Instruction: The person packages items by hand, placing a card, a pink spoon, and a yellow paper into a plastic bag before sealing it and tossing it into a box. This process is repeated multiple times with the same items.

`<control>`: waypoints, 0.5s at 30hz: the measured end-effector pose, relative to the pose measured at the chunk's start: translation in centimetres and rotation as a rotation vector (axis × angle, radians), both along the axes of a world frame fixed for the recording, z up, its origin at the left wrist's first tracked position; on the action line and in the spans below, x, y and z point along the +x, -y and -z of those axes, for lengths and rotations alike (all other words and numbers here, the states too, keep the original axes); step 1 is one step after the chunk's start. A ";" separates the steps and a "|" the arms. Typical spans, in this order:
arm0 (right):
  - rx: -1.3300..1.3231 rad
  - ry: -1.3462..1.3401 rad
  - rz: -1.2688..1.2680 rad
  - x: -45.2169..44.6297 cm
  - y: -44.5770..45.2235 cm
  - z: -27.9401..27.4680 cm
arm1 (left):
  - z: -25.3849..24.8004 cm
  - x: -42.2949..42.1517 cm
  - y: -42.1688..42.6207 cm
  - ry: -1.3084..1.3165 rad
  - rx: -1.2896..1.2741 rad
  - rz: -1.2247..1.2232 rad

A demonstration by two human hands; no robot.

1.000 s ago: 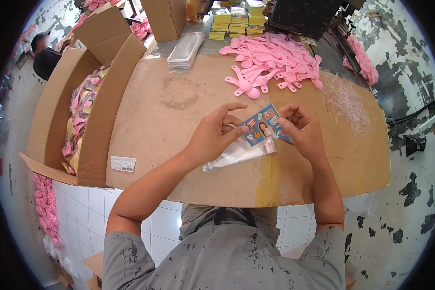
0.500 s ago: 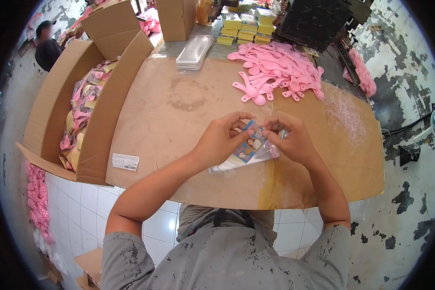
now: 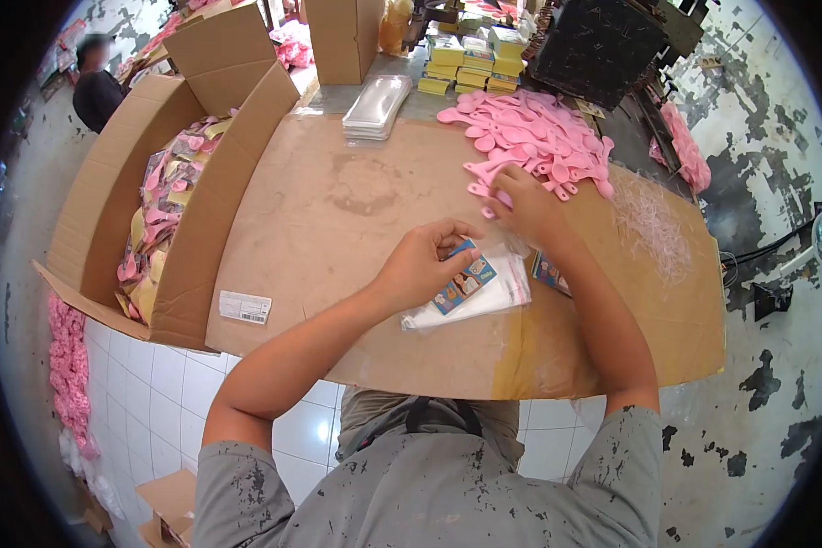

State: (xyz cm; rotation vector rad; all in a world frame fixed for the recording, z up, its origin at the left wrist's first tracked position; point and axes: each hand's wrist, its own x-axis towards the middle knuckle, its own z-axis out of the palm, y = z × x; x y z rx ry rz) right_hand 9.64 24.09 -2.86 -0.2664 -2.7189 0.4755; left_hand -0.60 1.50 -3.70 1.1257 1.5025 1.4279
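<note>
A thin, smooth blue printed card [image 3: 467, 281] is pinched at its upper edge between the thumb and fingers of the left grip [image 3: 425, 263]; it is tilted over the white and clear plastic sleeves [image 3: 457, 309]. The right grip [image 3: 519, 208] is curled at the near fringe of the pink spoons [image 3: 543, 137]; whether one is grasped cannot be told, as the fingertips are partly hidden. More printed cards [image 3: 552, 273] are seen just beside the right forearm, partly covered by it.

The spoons are heaped loosely, with glossy round bowls and slim handles pierced at the end. To their right, thin, translucent strips [image 3: 653, 228] are tangled near the edge. The tabletop is covered by a cardboard sheet [image 3: 338, 265], matt, brown and stained, seamed with yellowish tape [image 3: 518, 352]. Between the left grip and the open carton [image 3: 212, 205], a broad flat stretch is left for sideways movement, with a paper label [image 3: 245, 308] near the carton. The front edge is curved close to the body. Along the far side, flat clear packs [image 3: 374, 111] and squared card stacks [image 3: 475, 64] are set, well apart from the left grip.
</note>
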 end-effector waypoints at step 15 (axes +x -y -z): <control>-0.266 -0.254 0.105 6.3 1.7 -3.5 | -0.4 0.2 0.0 0.259 0.027 0.125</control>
